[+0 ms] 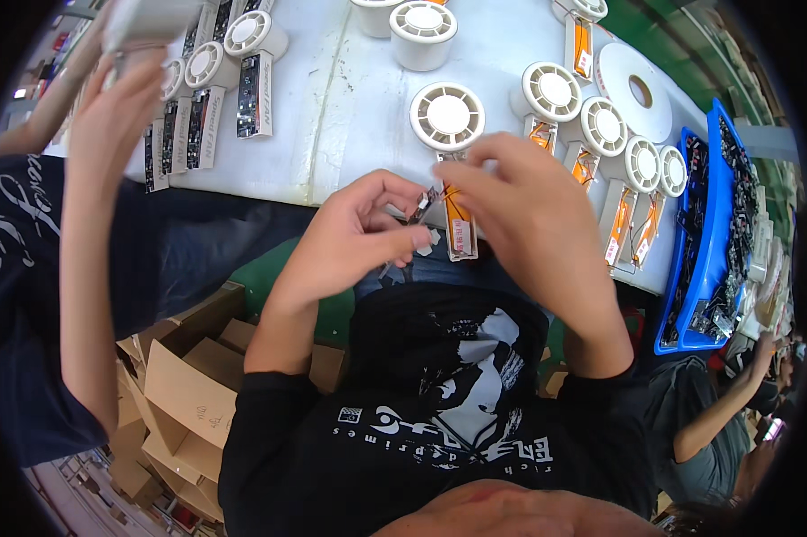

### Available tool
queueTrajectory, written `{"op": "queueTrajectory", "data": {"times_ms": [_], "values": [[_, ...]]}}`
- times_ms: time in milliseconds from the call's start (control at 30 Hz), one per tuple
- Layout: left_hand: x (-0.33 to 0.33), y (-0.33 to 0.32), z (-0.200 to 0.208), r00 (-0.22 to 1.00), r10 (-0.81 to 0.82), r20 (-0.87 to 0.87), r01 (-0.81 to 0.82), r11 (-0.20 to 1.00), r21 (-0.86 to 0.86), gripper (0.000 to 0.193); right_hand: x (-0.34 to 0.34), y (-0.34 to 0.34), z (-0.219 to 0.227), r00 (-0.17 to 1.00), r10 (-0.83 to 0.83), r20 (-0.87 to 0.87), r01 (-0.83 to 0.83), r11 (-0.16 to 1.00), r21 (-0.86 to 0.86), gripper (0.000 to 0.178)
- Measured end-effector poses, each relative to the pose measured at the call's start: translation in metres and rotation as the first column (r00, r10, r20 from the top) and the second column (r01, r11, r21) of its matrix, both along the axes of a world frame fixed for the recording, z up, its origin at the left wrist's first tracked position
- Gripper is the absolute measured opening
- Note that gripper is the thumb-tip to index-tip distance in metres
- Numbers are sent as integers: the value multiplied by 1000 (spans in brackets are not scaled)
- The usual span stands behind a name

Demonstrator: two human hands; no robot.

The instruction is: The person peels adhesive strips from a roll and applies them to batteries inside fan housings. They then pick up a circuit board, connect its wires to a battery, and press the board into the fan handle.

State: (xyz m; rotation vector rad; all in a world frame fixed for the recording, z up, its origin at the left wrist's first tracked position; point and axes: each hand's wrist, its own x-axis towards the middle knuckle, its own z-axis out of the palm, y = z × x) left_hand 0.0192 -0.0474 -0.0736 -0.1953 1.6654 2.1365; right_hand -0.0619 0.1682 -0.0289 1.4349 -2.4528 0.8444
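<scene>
My left hand (345,237) pinches a small dark circuit board (424,205) between thumb and fingers, just off the table's near edge. Close to it, my right hand (533,201) has its thumb and fingertips brought together by the board and the thin wires; whatever they grip is too small to make out. Between and beyond my hands lies a white handheld fan, its round grille head (447,115) pointing away from me. The fan's open handle (461,234) reaches toward me, with orange wiring and a labelled part inside. My right fingers cover part of the handle's upper end.
More fans with open handles (618,219) lie at the right, by a large white roll (614,79) and a blue bin (709,251) of dark boards. Fans with boards fitted (255,94) line the left. A co-worker's hand (121,107) lifts a blurred white thing. Cartons (184,394) stand below.
</scene>
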Motion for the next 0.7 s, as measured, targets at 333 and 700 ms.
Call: {"op": "queueTrajectory", "data": {"times_ms": [333, 700], "values": [[1, 31, 47, 875, -272, -400, 126, 927, -355, 78, 32, 8, 31, 847, -350, 399, 273, 932, 237, 33], [-45, 15, 5, 520, -333, -786, -583, 535, -612, 42, 28, 5, 30, 917, -396, -36, 379, 842, 383, 22]]}}
